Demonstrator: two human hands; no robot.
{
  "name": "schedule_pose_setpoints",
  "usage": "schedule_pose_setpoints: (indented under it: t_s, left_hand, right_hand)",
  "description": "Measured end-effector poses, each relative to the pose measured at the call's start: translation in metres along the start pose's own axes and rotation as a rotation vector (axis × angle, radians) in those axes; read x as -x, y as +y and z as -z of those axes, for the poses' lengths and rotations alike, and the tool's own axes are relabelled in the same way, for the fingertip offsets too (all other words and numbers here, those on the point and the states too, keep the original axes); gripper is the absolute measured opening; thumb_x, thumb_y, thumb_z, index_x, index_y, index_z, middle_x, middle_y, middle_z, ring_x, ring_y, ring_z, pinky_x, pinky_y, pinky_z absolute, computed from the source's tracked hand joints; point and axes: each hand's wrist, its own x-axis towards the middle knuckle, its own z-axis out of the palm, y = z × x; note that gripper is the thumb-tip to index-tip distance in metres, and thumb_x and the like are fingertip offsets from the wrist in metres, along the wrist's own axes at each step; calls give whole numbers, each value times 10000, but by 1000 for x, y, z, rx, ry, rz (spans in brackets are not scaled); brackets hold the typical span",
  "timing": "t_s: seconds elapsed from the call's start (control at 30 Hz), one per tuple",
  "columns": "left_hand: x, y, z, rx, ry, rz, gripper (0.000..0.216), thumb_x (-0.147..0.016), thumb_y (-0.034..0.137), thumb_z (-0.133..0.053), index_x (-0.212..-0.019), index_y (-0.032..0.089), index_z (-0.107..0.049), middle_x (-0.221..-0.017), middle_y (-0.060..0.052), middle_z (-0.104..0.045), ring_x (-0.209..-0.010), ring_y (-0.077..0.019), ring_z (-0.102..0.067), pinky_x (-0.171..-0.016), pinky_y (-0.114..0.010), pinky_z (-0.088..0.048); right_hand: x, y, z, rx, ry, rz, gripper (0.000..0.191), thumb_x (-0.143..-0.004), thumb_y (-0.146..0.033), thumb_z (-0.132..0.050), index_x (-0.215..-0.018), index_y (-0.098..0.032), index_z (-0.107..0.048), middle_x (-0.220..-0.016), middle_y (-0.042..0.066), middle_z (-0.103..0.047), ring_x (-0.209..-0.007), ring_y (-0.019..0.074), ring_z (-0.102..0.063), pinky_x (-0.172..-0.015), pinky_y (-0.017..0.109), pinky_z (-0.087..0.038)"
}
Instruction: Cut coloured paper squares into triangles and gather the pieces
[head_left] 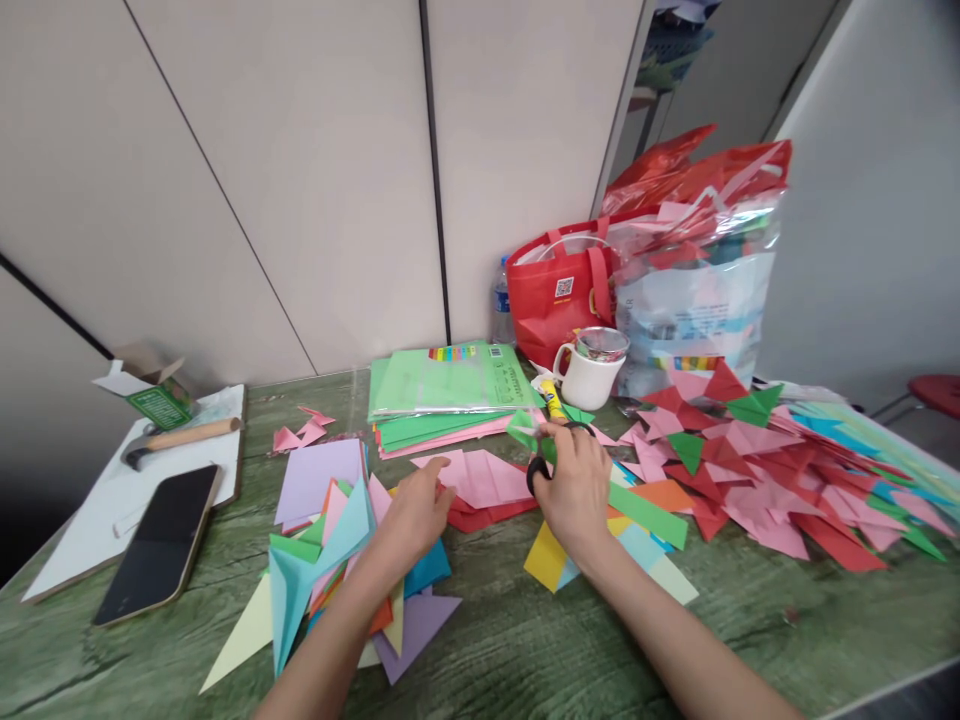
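Observation:
My left hand is closed at the left end of a pink folded paper. A red folded paper lies under the pink one, and a bit of red shows between my thumb and forefinger. In my right hand is a pair of scissors with black handle loops. Their blades point left over the pink paper, blurred beside something green. Below my right hand lie cut strips, among them a green strip and a yellow piece. Colored folded papers spread around my left forearm.
Green paper packs lie at the back, beside a glue stick and white mug. A red bag and stuffed plastic bag stand behind a folded-paper heap. Leftward are a phone and hammer.

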Motion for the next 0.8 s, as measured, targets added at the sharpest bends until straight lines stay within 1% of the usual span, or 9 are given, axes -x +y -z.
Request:
schedule_pose_setpoints:
  t_s: [0.03,0.1,0.2,0.27,0.33,0.37,0.47,0.6,0.8]
  left_hand:
    - [-1,-3,-2,37,-8,14,381,-737,161,-522,-1111,118,-585,-829,-107,-683,-792,-246,-627,-729,-321,-434]
    - [-3,-7,-3,113,-13,51,373,-715,176,-552,-1082,121,-589,-783,-90,-671,-748,-238,-626,-703,-315,-437]
    - [-6,-9,-1,243,-2,124,377,-684,192,-593,-1057,137,-588,-739,-62,-654,-717,-222,-623,-677,-301,-441]
    - [-7,-10,0,345,5,177,389,-667,200,-618,-1051,147,-583,-689,-33,-637,-680,-204,-619,-659,-290,-446]
    - [-8,-10,-2,458,9,229,413,-661,214,-637,-1063,143,-572,-635,-6,-611,-624,-182,-610,-632,-283,-454]
    - [-9,-10,-3,517,11,253,424,-663,221,-642,-1072,136,-567,-620,2,-598,-600,-170,-605,-621,-278,-458]
    - [-10,-9,-7,689,22,311,441,-661,229,-661,-1079,120,-568,-618,5,-581,-557,-140,-597,-605,-267,-467]
    - [-10,-5,-8,848,58,364,425,-595,207,-711,-996,103,-618,-579,16,-554,-528,-123,-566,-571,-257,-450]
    - [-13,-4,-5,1007,225,440,374,-621,157,-636,-987,124,-568,-613,33,-550,-555,-87,-541,-626,-236,-436]
  right_hand:
    - [-1,1,0,46,-3,2,336,-687,-95,-512,-1015,-170,-525,-949,116,-525,-960,305,-462,-850,449,-334]
    - [1,-1,-2,46,-55,36,346,-683,-75,-514,-1015,-173,-523,-956,115,-517,-974,302,-458,-851,430,-343]
    - [8,-5,-10,-95,-230,90,408,-652,-24,-488,-1023,-193,-510,-972,95,-533,-959,268,-484,-790,358,-387]
    - [13,-6,-17,-195,-369,87,429,-636,-8,-474,-1021,-194,-502,-960,80,-556,-929,244,-511,-760,325,-400]
    - [17,-6,-22,-255,-461,79,422,-626,-2,-473,-1000,-195,-505,-934,64,-580,-900,226,-533,-748,302,-405]
    - [17,-5,-23,-268,-483,80,416,-622,0,-475,-988,-196,-509,-923,58,-589,-890,220,-539,-747,296,-406]
    - [17,-3,-26,-272,-500,77,416,-604,7,-482,-967,-192,-519,-922,58,-605,-882,219,-543,-751,294,-410]
    - [15,-3,-24,-278,-510,58,408,-600,9,-485,-958,-182,-527,-928,67,-612,-886,225,-542,-757,299,-413]
    - [15,-7,-20,-278,-512,10,416,-615,-1,-478,-992,-172,-523,-879,66,-608,-849,229,-545,-746,312,-417]
